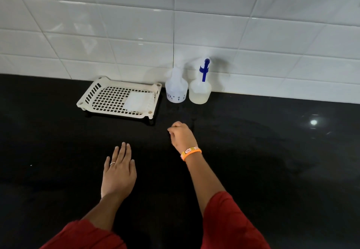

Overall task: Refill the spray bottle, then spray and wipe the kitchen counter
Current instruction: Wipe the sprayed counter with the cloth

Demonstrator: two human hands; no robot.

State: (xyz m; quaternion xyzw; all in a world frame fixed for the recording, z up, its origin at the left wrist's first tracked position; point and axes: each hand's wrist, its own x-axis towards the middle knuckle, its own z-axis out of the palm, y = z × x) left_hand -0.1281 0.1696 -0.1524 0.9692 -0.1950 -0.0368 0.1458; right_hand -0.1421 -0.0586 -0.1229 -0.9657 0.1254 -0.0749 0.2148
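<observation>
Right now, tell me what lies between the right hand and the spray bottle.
Head view: only bare black counter lies between the right hand and the spray bottle.

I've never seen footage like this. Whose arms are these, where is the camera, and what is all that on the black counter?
There is no machine here: these are a person's own two arms in red sleeves. The single picture comes from a wide-angle camera worn on the person's head, looking forward and down, so you see what they see.

The left hand lies flat with straight fingers over the black counter and holds nothing. The right hand, with beaded bracelets on its wrist, is reaching forward with loosely curled fingers; nothing shows in its grip.

Against the white tiled wall stand two bottles side by side: a white bottle with small printed marks, and to its right a spray bottle with a blue trigger, partly filled with pale liquid. Left of them sits a cream plastic tray with a grid bottom, and a white folded cloth lies in it.
</observation>
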